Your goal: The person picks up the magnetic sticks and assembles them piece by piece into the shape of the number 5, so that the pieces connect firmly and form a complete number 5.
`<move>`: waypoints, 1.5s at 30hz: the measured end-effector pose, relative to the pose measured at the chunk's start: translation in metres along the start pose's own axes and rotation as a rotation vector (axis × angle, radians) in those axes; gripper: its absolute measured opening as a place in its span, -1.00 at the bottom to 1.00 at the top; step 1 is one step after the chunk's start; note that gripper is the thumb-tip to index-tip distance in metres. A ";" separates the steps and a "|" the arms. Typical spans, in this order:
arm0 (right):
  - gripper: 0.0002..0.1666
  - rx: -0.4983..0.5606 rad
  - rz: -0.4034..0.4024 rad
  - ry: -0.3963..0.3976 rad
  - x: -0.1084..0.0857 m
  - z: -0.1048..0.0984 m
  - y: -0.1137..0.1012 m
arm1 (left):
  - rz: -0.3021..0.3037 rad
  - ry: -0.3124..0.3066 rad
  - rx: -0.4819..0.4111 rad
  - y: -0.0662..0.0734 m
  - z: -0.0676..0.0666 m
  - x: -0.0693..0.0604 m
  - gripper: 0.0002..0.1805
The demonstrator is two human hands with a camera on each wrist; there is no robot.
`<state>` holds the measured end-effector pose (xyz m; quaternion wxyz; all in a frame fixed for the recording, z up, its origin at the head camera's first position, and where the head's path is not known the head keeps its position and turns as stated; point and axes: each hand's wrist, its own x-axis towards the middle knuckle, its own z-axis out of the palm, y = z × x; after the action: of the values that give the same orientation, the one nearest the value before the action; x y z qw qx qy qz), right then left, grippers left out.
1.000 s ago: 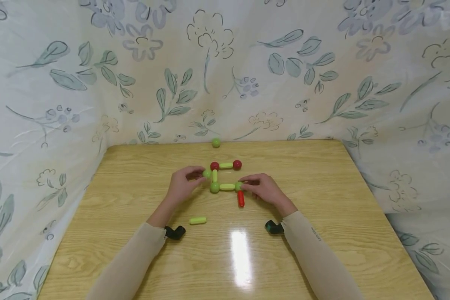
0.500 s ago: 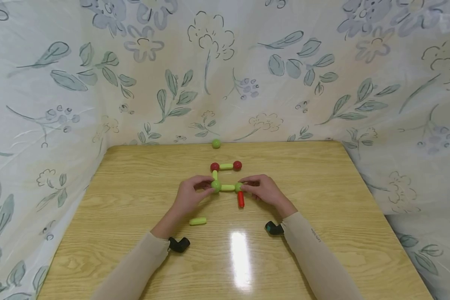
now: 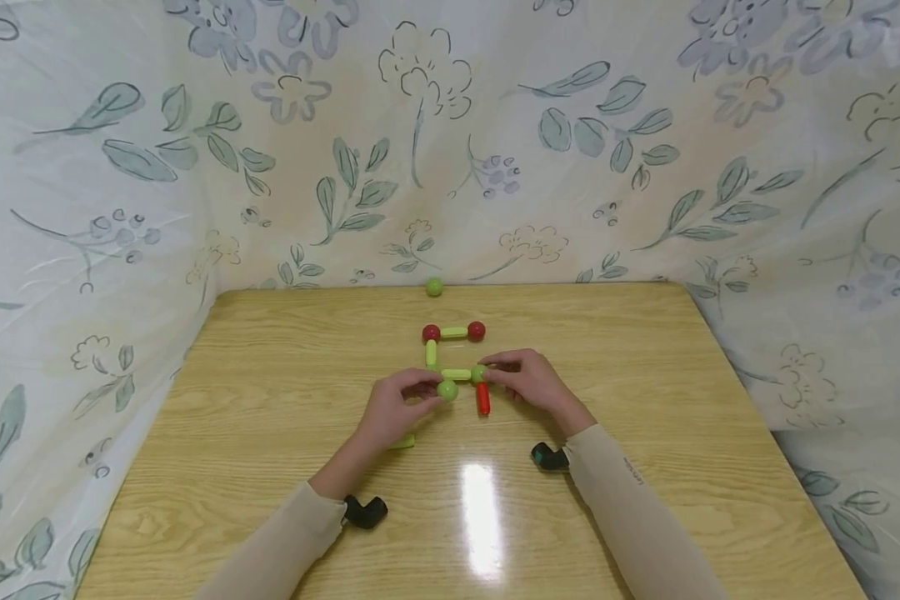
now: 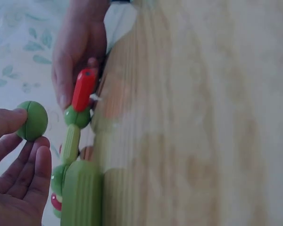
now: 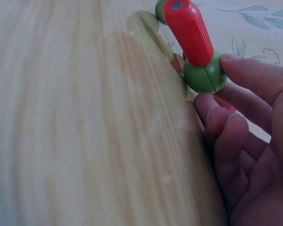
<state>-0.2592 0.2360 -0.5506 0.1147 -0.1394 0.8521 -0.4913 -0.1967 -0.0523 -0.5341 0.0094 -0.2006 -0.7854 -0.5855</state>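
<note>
My left hand [image 3: 399,408] pinches a loose green ball [image 3: 447,390] between thumb and fingers, just in front of the joined pieces. In the left wrist view this ball [image 4: 34,120] is apart from the chain. With its fingertips, my right hand [image 3: 528,380] holds the green ball [image 3: 479,373] at the chain's near right corner. A red rod [image 3: 483,398] points from that ball toward me. A yellow-green rod [image 3: 457,375] runs left from it to another green ball, mostly hidden by my left hand. Behind, a second yellow-green rod [image 3: 431,354] leads to a red ball [image 3: 431,332].
A yellow-green rod [image 3: 453,332] joins that red ball to another red ball [image 3: 476,331]. Far back lies a single green ball [image 3: 434,287]. One loose yellow-green rod [image 3: 403,442] is partly covered by my left wrist. Patterned cloth [image 3: 450,167] hangs behind the wooden table [image 3: 645,350].
My left hand has carried its green ball rightward and toward me, from left of the chain, past its corner, to in front of it. The right hand has stayed in place.
</note>
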 end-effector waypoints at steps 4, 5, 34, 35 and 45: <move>-0.61 0.001 0.001 0.001 0.000 0.000 0.001 | 0.000 -0.036 0.003 0.001 0.007 -0.006 -0.68; -0.61 0.003 0.001 0.001 0.000 0.000 0.001 | -0.002 -0.047 0.008 0.001 0.009 -0.007 -0.68; -0.61 0.005 0.001 0.012 0.002 0.000 -0.003 | -0.028 -0.069 0.028 0.022 0.043 -0.022 -0.69; -0.61 0.005 -0.001 0.012 0.002 0.000 -0.003 | -0.033 -0.073 0.021 0.022 0.045 -0.024 -0.69; -0.62 0.003 0.010 0.022 0.002 0.001 -0.003 | -0.062 -0.092 0.027 0.017 0.052 -0.029 -0.69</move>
<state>-0.2604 0.2331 -0.5489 0.1081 -0.1296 0.8532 -0.4935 -0.1529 -0.0091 -0.5426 -0.0420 -0.2026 -0.7988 -0.5650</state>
